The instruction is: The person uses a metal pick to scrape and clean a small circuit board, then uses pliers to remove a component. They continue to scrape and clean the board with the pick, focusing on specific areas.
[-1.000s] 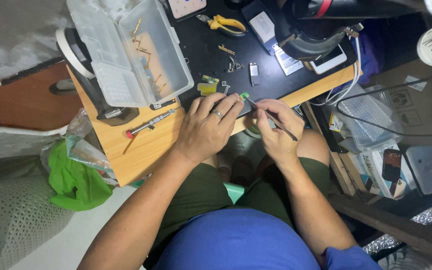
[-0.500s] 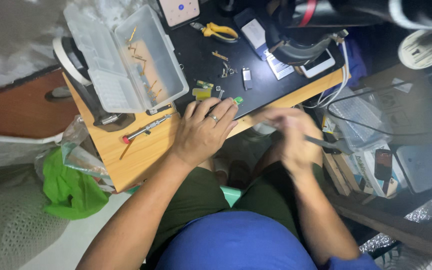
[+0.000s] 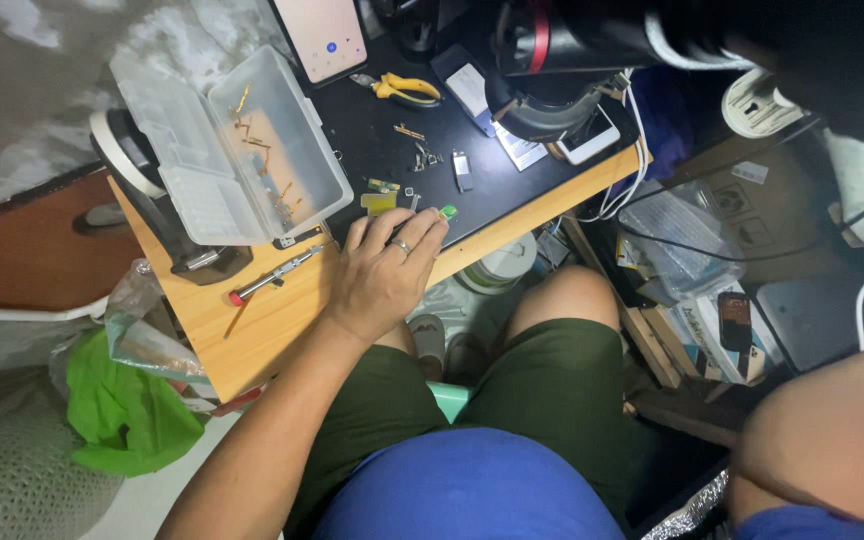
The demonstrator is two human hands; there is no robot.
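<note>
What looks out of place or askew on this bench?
Nothing spilled or damaged. The clear parts box lies open and skewed to the desk edge, and small metal parts lie loose on the black mat. The left hand rests flat by a small green piece.

left hand (image 3: 384, 275) is covering whatever lies under its palm, grip unclear | right hand is lying out of frame, only the upper arm (image 3: 832, 440) showing at the right edge | small parts (image 3: 422, 155) on the black mat are reading too tiny to identify | phone (image 3: 324, 35) is being cropped by the top edge
</note>
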